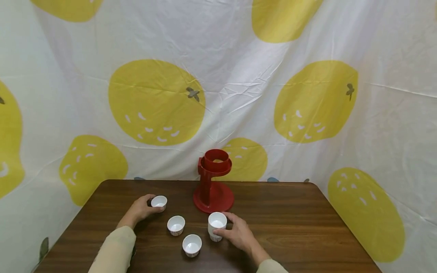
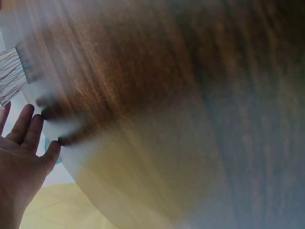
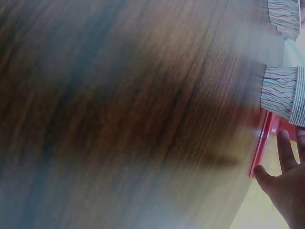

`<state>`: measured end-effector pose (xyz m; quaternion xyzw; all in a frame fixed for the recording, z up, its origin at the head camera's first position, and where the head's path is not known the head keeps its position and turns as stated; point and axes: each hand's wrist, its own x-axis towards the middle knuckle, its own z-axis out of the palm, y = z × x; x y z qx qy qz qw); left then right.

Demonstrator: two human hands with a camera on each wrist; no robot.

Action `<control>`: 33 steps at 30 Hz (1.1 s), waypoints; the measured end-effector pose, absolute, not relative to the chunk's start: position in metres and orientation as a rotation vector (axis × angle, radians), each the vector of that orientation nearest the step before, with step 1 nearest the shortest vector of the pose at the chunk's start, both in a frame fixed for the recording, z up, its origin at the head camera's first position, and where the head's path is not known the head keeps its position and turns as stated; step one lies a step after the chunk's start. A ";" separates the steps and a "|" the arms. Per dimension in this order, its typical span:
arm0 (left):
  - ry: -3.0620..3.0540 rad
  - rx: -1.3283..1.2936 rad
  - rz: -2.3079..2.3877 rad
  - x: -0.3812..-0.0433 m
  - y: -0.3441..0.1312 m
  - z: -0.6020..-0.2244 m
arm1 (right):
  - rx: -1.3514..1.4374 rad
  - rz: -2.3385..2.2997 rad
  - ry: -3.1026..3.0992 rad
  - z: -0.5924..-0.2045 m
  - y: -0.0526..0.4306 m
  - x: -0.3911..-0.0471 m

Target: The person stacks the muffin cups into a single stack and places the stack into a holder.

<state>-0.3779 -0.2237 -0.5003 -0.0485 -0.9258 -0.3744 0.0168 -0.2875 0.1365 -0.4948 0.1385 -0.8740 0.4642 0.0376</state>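
Observation:
At the table's left, my left hand [image 1: 140, 209] holds a small white ramekin [image 1: 159, 201], thumb across its front and a finger behind it. In the left wrist view that ramekin [image 2: 12, 76] shows thin wavy lines outside, and the other fingers [image 2: 33, 133] are spread near the tabletop. My right hand [image 1: 239, 232] grips the upper ramekin [image 1: 217, 220] of a stack near the middle, thumb in front and forefinger behind. The right wrist view shows this ribbed upper ramekin [image 3: 299, 98] on a wavy-lined lower one [image 3: 277, 90]. Two more ramekins stand between the hands, one [image 1: 176, 225] behind the other [image 1: 192, 245].
A red stand [image 1: 223, 195] with a round base and a ring-shaped top rises at the back middle, just behind the stack. The dark wood table [image 1: 290, 216] ends at a hanging white cloth [image 1: 239, 113] printed with yellow lemons.

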 end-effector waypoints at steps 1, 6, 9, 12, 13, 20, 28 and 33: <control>-2.879 -0.149 -1.166 -0.378 -0.224 -0.500 | 0.425 1.426 -2.682 -0.495 0.136 -0.287; -2.894 -0.125 -1.161 -0.379 -0.225 -0.499 | 0.421 1.428 -2.680 -0.495 0.135 -0.287; -2.900 -0.120 -1.154 -0.379 -0.226 -0.496 | 0.422 1.426 -2.675 -0.495 0.135 -0.287; -2.904 -0.126 -1.145 -0.378 -0.225 -0.491 | 0.426 1.426 -2.670 -0.495 0.135 -0.287; -2.903 -0.128 -1.142 -0.377 -0.225 -0.489 | 0.425 1.426 -2.671 -0.495 0.135 -0.287; -2.885 -0.186 -1.125 -0.375 -0.223 -0.478 | 0.419 1.395 -2.683 -0.496 0.135 -0.289; -2.810 -0.305 -1.090 -0.372 -0.218 -0.460 | 0.421 1.431 -2.671 -0.498 0.135 -0.290; -2.779 -0.378 -1.060 -0.368 -0.211 -0.448 | 0.419 1.431 -2.668 -0.498 0.136 -0.290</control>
